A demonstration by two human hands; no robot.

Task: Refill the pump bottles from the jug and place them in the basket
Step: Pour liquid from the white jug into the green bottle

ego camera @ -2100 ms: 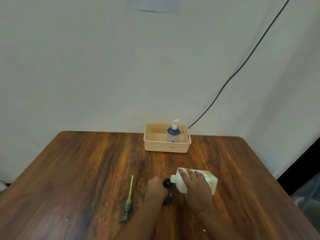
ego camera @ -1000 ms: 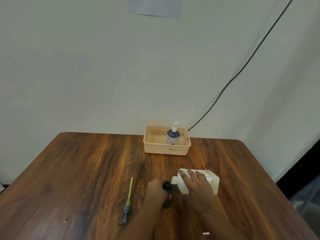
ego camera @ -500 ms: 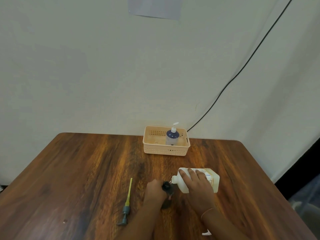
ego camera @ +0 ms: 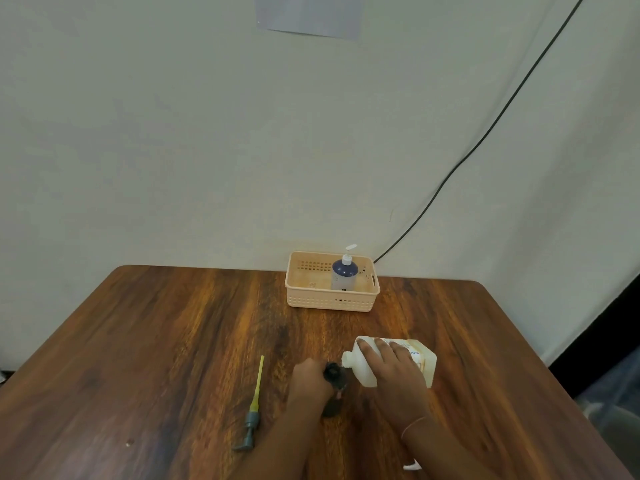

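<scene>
White plastic jug point(ego camera: 398, 362), tipped on its side in the right hand point(ego camera: 398, 379), pours with its spout at the neck of a dark pump bottle point(ego camera: 334, 375) gripped by the left hand point(ego camera: 308, 381). Its yellow-tubed pump head point(ego camera: 252, 407) lies just left of that hand. Far beyond both hands, one blue pump bottle point(ego camera: 344, 275) already stands in the basket point(ego camera: 329, 301); this second needs filling, capping, placing.
</scene>
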